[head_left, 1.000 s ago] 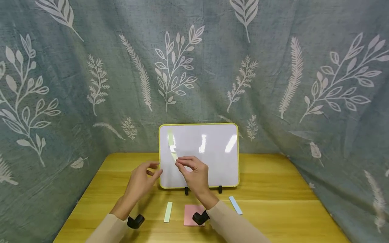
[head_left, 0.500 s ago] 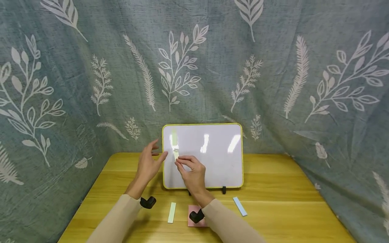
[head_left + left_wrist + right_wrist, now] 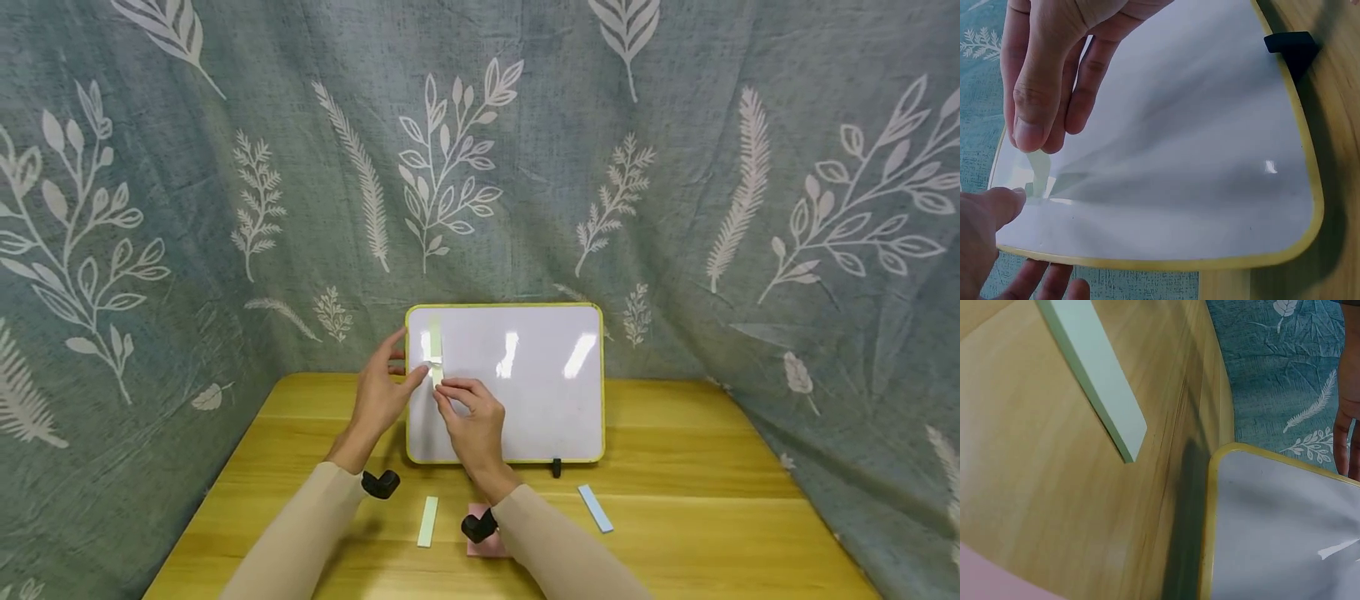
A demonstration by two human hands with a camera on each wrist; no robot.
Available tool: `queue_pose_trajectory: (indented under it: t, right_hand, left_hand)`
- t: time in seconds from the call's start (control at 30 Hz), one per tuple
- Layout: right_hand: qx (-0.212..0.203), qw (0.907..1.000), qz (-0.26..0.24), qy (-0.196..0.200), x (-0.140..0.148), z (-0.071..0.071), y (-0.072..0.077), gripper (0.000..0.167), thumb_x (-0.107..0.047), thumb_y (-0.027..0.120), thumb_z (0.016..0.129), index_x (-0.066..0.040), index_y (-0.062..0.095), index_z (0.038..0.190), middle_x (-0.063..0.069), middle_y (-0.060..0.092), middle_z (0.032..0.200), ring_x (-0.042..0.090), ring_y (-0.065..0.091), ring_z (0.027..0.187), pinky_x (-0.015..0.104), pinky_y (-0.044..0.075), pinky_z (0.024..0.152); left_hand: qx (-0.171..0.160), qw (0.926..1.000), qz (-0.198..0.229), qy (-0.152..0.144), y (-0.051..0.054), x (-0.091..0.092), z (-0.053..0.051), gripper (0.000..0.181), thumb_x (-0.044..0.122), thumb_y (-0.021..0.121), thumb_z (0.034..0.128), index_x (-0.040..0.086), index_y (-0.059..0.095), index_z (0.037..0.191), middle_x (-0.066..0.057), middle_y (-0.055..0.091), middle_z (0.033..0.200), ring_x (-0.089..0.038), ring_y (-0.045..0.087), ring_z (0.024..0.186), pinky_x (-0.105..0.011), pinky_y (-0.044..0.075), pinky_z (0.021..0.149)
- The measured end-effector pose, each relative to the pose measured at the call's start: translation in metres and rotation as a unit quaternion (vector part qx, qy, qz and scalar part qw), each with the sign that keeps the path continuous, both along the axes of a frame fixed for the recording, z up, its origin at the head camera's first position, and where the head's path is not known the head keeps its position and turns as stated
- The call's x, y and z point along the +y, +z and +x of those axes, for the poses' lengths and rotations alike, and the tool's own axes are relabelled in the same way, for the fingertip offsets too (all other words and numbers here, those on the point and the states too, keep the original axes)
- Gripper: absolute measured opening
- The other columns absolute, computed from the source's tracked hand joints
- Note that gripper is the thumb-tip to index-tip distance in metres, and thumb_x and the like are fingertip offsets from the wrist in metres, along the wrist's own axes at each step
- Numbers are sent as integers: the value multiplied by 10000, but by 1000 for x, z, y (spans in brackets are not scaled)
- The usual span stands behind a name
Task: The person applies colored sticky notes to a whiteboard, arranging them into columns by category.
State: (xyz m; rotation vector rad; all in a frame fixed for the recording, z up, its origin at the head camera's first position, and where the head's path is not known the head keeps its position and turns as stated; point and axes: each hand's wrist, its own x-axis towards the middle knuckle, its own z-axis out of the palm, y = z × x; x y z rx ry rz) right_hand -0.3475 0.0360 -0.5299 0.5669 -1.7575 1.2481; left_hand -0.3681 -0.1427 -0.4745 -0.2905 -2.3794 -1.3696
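Observation:
My right hand (image 3: 480, 425) pinches the lower end of a pale green sticky note (image 3: 438, 377), a narrow strip, in front of the whiteboard (image 3: 547, 417). In the left wrist view the sticky note (image 3: 1040, 169) curves from those fingertips toward the board. Another pale green strip (image 3: 435, 335) lies on the board just above, at upper left. My left hand (image 3: 378, 396) holds the board's left edge, thumb in front beside the strip and fingers behind. Whether the thumb also touches the strip, I cannot tell.
On the wooden table (image 3: 675, 467) lie a pale green strip pad (image 3: 427, 522), a pink square pad (image 3: 487, 546) partly under my right wrist, and a blue strip pad (image 3: 596, 508). Black feet (image 3: 557, 467) support the board. A leaf-patterned curtain (image 3: 525, 208) hangs behind.
My left hand has moved up and right from beside the board to its left edge, thumb now in front. My right hand keeps its pinch on the sticky note, which now hangs straighter.

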Motion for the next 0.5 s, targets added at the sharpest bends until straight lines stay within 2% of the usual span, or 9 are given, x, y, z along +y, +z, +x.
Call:
queue_pose_trajectory:
  t: [0.27,0.5]
  right_hand:
    - [9,10000,-52,-58,-3,-3,-2,107,12,954,945,-18,927,1045,100,876,1097,291,874,1048,333,712,941]
    - [-157,9998,-77,-58,-5,-4,-2,99,2,951,954,-9,925,1049,112,873,1096,293,869,1052,313,707,944]
  left_hand:
    - [78,10000,-36,-22,-1,-1,-3,861,226,862,1091,210,407,1820,-269,707,1482,-474,796,1177,-620,693,959]
    - [98,9999,-11,-48,0,-2,-6,890,224,865,1088,220,379,1834,-285,692,1493,-491,791,1189,-610,699,932]
